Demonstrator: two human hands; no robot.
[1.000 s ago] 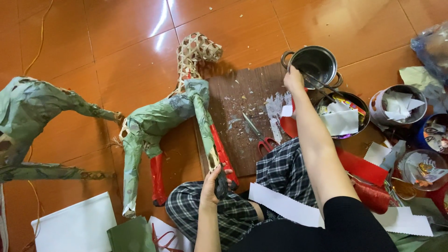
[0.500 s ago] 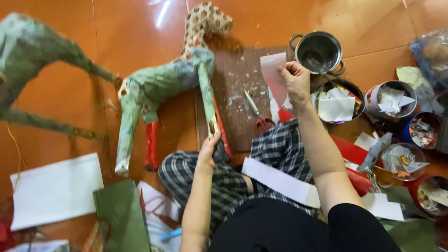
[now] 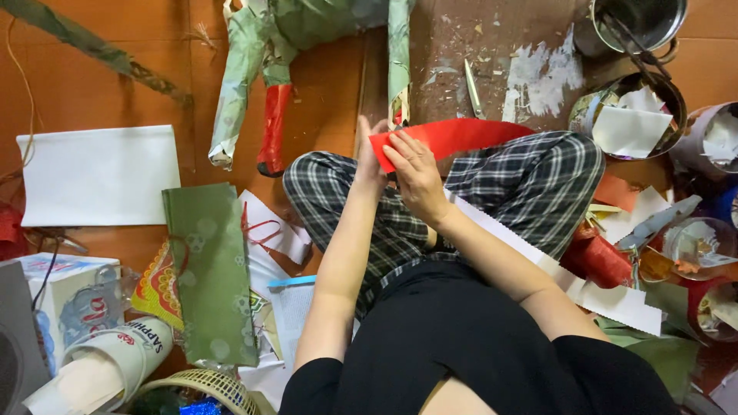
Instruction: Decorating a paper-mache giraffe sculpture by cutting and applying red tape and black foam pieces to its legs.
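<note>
A: Right, status, left to right?

B: White sheet point(image 3: 98, 175) flat on the floor far left, green bag point(image 3: 211, 273) beside it. Paper-covered figure point(image 3: 265, 69) lies up top: one leg has a red foot point(image 3: 274, 131), rest of it is green paper.

A: Hands?

B: Both on the red strip point(image 3: 450, 137), held over the plaid lap. Left hand point(image 3: 372, 157) pinches its left end, mostly hidden behind the right. Right hand point(image 3: 415, 173) lies over the same end, fingers point(image 3: 400, 150) pressed flat on it. Hands are touching, both closed on the strip.

A: Strip orientation?

B: Long axis roughly left-right, slightly arched, free end pointing right across the knee.

A: Progress?

B: My read: midway. One foot wrapped red, strip not on the figure yet, other legs show no red. Pots of paper scraps point(image 3: 630, 127) at right are stocked, scissors point(image 3: 474, 88) lie on the board point(image 3: 492, 46).
</note>
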